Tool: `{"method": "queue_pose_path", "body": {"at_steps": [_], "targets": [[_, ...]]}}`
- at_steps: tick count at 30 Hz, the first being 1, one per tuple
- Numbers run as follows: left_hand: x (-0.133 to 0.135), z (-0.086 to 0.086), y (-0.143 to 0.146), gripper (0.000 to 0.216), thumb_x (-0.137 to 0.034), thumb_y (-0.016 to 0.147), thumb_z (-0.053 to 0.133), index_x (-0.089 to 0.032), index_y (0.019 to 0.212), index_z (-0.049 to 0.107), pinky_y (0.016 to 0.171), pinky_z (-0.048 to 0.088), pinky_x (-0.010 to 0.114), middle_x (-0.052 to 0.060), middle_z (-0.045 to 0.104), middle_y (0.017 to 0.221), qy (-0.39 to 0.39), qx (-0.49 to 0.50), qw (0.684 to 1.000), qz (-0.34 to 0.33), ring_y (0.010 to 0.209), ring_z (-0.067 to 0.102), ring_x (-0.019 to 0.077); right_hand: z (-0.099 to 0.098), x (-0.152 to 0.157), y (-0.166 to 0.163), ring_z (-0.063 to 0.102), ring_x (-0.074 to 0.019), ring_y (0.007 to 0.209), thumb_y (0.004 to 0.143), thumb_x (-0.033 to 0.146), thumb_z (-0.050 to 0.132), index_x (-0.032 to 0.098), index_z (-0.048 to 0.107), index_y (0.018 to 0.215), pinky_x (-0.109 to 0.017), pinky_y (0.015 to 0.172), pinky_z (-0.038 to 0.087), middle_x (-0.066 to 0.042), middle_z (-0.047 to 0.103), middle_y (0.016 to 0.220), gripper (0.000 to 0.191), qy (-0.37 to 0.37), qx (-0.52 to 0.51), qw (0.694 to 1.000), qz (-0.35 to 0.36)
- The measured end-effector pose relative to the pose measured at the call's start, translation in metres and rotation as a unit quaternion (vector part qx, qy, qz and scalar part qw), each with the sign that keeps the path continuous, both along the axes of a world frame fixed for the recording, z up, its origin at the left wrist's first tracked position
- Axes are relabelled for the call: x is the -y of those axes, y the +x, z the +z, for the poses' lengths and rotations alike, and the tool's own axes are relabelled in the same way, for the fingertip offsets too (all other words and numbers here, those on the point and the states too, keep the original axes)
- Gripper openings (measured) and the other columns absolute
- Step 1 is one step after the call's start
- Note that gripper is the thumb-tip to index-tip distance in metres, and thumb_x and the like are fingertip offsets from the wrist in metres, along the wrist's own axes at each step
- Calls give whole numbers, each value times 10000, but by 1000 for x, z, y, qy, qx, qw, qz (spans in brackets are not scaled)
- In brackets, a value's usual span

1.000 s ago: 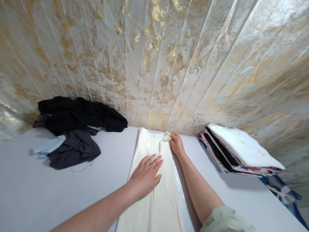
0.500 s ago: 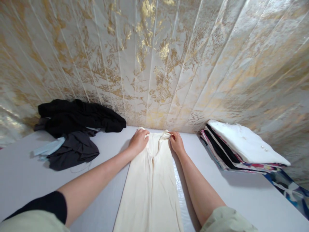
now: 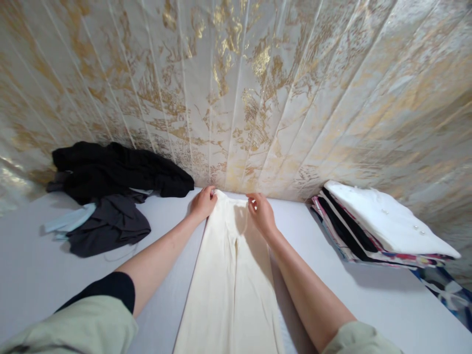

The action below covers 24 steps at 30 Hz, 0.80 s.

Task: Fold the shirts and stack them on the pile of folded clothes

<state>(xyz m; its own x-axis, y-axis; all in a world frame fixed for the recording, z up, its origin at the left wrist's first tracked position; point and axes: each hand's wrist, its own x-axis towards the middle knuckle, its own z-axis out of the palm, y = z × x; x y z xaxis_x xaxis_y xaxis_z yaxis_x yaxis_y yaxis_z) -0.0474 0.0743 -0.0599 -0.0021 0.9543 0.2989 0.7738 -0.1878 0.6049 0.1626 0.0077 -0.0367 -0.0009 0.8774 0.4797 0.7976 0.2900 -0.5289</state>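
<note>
Cream trousers (image 3: 224, 275) lie lengthwise on the white table (image 3: 162, 295), waistband at the far end and legs running toward me. At the waistband's left corner, my left hand (image 3: 204, 203) is closed, pinching the fabric. My right hand (image 3: 260, 212) is at the waistband's right end, fingers curled with thumb and fingertips close together on its edge. The right hand casts a shadow over the right hip of the trousers. The waist lies fairly flat between both hands.
To the left is a loose heap of black clothes (image 3: 118, 169), with a dark grey garment (image 3: 110, 226) and a light blue piece (image 3: 72, 220) in front. A folded stack topped by a white garment (image 3: 387, 221) stands right. A patterned gold-and-white curtain (image 3: 236, 98) hangs behind.
My right hand has moved slightly left and up over the waistband. The bunched fabric at the waist's right side now lies flatter. My left hand has shifted a little outward and up.
</note>
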Motion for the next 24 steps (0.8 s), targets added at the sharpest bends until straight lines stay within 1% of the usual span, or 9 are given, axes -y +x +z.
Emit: {"method": "queue_pose_path", "body": {"at_steps": [3, 6, 8, 10, 14, 17, 19, 21, 24], "targets": [[-2, -3, -2, 404, -223, 833, 542, -219, 1237, 551, 781, 478, 252, 25, 697, 999, -9, 56, 998, -21, 881, 641, 165, 3, -23, -27, 625, -158, 826, 813, 162, 520, 172, 631, 1115, -278, 796, 468, -74, 665, 1037, 322, -104, -31, 994, 32], [-5, -7, -3, 421, -180, 813, 555, -207, 1232, 549, 749, 486, 237, 27, 693, 1001, -6, 112, 993, -40, 810, 639, 139, -2, -47, -51, 624, -188, 953, 798, 174, 567, 150, 605, 1176, -287, 838, 459, -101, 664, 1100, 381, -140, -60, 988, 15], [-7, -10, -4, 430, -144, 801, 547, -203, 1226, 552, 749, 490, 235, 31, 686, 1019, 2, 139, 989, -52, 788, 639, 128, -9, -57, -63, 620, -187, 955, 808, 186, 555, 156, 601, 1180, -291, 848, 453, -90, 673, 1075, 377, -135, -87, 987, 3], [-8, -12, -4, 436, -138, 798, 542, -206, 1229, 547, 746, 493, 238, 31, 682, 1036, 9, 161, 985, -66, 778, 641, 125, -18, -59, -70, 619, -170, 880, 809, 205, 543, 166, 612, 1156, -282, 821, 456, -64, 676, 1005, 357, -119, -113, 986, -7], [-6, -9, -5, 389, -226, 843, 529, -191, 1231, 536, 805, 494, 270, 46, 691, 1025, 19, 184, 980, -73, 837, 659, 154, -29, -50, -73, 563, -145, 756, 790, 253, 532, 165, 659, 970, -267, 762, 448, -29, 619, 880, 237, -58, -121, 991, 9], [-3, -6, -5, 318, -282, 892, 473, -179, 1178, 567, 874, 479, 295, 76, 696, 1051, 28, 189, 979, -67, 953, 655, 183, -28, -42, -73, 536, -161, 802, 771, 262, 527, 167, 632, 835, -281, 798, 428, -28, 573, 842, 156, -12, -107, 993, 43], [-2, -5, -4, 296, -300, 913, 436, -175, 1135, 585, 894, 474, 303, 92, 692, 1086, 31, 193, 979, -65, 1004, 646, 194, -26, -38, -75, 528, -172, 857, 753, 250, 523, 174, 602, 830, -288, 821, 413, -33, 564, 861, 134, 13, -108, 992, 63], [-2, -4, -4, 285, -305, 920, 417, -179, 1099, 598, 898, 475, 308, 95, 692, 1097, 33, 188, 980, -63, 1011, 644, 199, -25, -36, -77, 522, -165, 831, 739, 235, 513, 187, 572, 860, -276, 785, 408, -19, 563, 851, 143, 10, -121, 989, 89], [-2, -5, -4, 266, -306, 914, 419, -193, 1058, 613, 895, 478, 309, 82, 701, 1074, 32, 175, 982, -68, 999, 645, 199, -27, -34, -80, 492, -145, 706, 732, 234, 495, 201, 532, 880, -253, 684, 384, 19, 542, 774, 156, -19, -144, 983, 113]]}}
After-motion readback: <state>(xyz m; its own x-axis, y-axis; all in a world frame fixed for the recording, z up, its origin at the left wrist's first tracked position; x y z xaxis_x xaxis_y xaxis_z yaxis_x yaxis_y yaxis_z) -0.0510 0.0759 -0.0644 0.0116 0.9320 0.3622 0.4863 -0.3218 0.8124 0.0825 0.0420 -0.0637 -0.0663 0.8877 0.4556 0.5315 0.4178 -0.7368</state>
